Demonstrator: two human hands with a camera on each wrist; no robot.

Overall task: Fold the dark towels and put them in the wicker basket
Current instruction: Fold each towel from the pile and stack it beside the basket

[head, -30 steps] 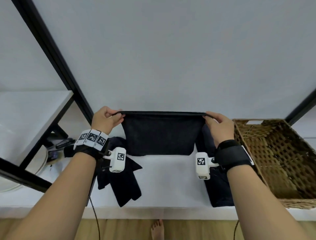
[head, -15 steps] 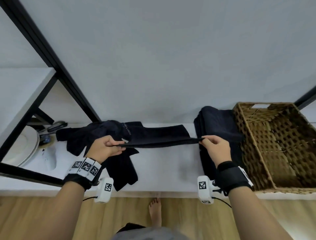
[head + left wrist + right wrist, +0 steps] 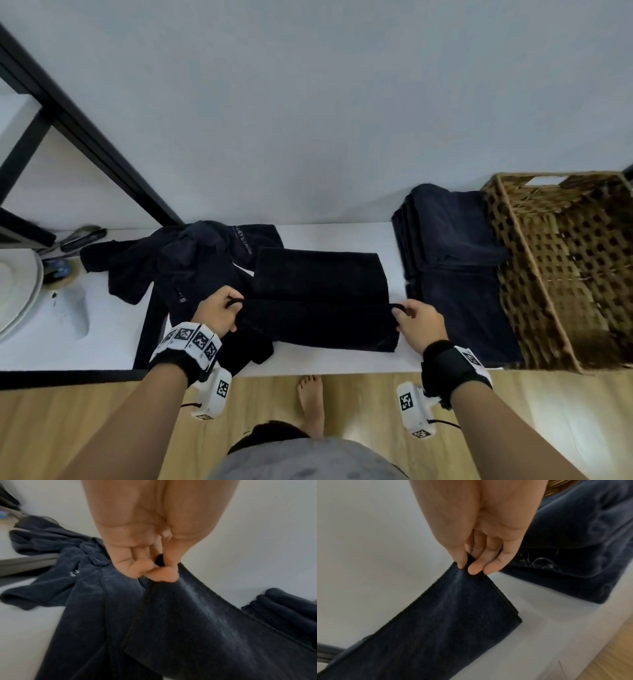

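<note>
A dark navy towel [image 3: 318, 301] lies stretched across the white table [image 3: 102, 339], its near half lifted by both hands. My left hand [image 3: 219, 313] pinches its left corner [image 3: 161, 573]. My right hand [image 3: 416, 320] pinches the right corner [image 3: 467, 563]. A stack of folded dark towels [image 3: 452, 260] sits right of it, against the wicker basket [image 3: 561, 274] at the far right. A heap of unfolded dark towels [image 3: 178, 263] lies to the left, partly under the held towel.
A black metal frame [image 3: 78, 123] slants across the left. White plates [image 3: 17, 294] and small utensils [image 3: 78, 236] sit at the far left. Wooden floor and a bare foot [image 3: 310, 394] show below the table's front edge.
The towel, held up vertically a second ago, has come down onto the table, and both hands have drawn its edge toward me. The head view has tilted down.
</note>
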